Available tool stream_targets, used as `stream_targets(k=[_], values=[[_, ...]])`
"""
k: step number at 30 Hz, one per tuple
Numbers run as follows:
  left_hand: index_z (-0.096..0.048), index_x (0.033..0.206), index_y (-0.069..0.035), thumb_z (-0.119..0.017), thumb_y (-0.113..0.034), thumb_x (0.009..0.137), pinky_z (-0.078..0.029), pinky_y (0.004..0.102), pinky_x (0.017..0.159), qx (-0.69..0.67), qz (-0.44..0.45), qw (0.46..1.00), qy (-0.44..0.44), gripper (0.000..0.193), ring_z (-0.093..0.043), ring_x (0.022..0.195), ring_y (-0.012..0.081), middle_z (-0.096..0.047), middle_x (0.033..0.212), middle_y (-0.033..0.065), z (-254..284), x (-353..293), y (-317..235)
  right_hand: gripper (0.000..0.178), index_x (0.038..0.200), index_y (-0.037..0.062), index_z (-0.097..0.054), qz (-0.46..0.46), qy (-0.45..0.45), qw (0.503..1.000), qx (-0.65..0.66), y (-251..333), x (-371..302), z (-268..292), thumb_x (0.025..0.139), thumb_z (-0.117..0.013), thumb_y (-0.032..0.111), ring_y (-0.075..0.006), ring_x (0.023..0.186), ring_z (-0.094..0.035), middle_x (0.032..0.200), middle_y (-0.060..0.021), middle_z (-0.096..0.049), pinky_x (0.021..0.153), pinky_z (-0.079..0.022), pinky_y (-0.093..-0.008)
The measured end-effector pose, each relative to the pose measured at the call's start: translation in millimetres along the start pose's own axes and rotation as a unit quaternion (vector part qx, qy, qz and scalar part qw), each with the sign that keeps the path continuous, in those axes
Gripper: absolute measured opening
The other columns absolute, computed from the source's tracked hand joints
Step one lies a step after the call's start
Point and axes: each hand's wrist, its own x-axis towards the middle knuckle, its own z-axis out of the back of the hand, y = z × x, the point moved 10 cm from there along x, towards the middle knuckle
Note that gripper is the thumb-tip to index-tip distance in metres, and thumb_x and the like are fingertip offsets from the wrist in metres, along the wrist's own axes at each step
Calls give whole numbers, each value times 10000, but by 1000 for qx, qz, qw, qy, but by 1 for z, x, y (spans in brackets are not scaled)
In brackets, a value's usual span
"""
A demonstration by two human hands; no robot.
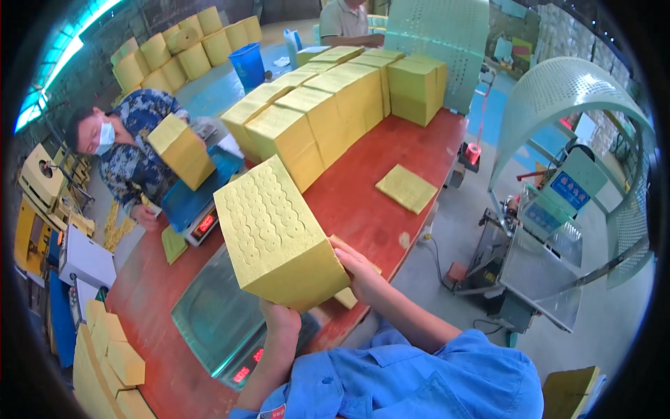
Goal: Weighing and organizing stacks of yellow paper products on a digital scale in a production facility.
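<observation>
Between my two hands I hold a thick block of yellow paper [269, 216], tilted, its top marked with rows of round coin-like cuts. My left hand [281, 318] is closed under the near bottom edge, its fingers mostly hidden by the block. My right hand [357, 267] grips the right side, fingers along the paper. Below and left of the block lies a weighing scale [202, 325] with a shiny metal plate and a red lit display. A few yellow sheets [345, 297] lie partly hidden behind my right hand.
A row of yellow paper blocks [296, 133] lines the red table [349, 188], with a thin yellow stack [407, 188] nearby. At left a co-worker [139, 146] holds another block [183, 150] above a blue scale [202, 199]. A metal machine [551, 230] stands right.
</observation>
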Motion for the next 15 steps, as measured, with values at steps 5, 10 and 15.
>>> stream_targets(k=[5, 10, 15], values=[[-435, 1384, -62, -506, -362, 999, -493, 421, 986, 6, 15, 999, 33, 493, -553, 1202, 228, -551, 1298, 92, -111, 59, 72, 530, 1454, 14, -408, 34, 17, 999, 11, 88, 56, 88, 1019, -491, 305, -186, 1291, -480, 1422, -100, -509, 1065, -392, -335], [-437, 1387, -83, -481, -310, 1020, -472, 364, 1008, -41, 50, 996, 63, 434, -545, 1201, 192, -549, 1322, 51, -227, 149, 174, 457, 1329, 8, -554, 83, -22, 995, -53, 192, 145, 209, 1000, -513, 323, -171, 1206, -534, 1316, -84, -586, 1040, -400, -325], [-98, 1573, -123, -309, -455, 1058, -274, 366, 1158, -18, 81, 981, 177, 648, -249, 1445, 188, -209, 1590, 80, -367, 222, 241, 452, 1308, 32, -584, 56, -110, 987, -106, 264, 221, 328, 1005, -483, 351, -174, 1143, -575, 1268, -81, -625, 986, -441, -339]])
